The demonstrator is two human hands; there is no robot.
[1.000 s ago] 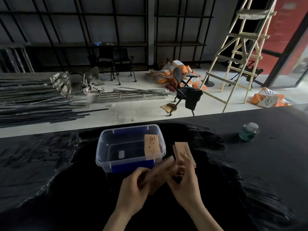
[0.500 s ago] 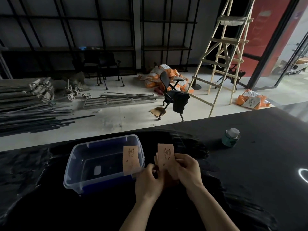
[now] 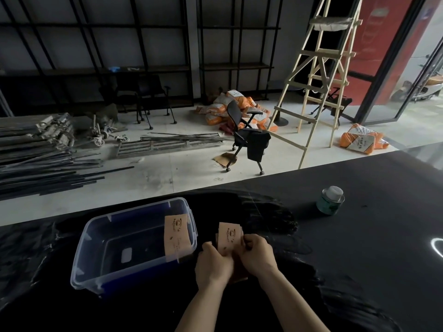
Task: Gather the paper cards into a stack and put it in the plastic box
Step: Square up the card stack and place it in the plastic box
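Both hands, left and right, pinch flat tan paper cards beside the clear plastic box on the black tabletop.

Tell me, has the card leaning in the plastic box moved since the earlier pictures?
No. The card leans at the same right end of the plastic box.

Box mouth: plastic box open at top, floor bare except one card leaning inside right wall.
Path to box: near-right rim just beside left hand.
Right of hands: bare black worktop.
Far right: small jar, well apart.
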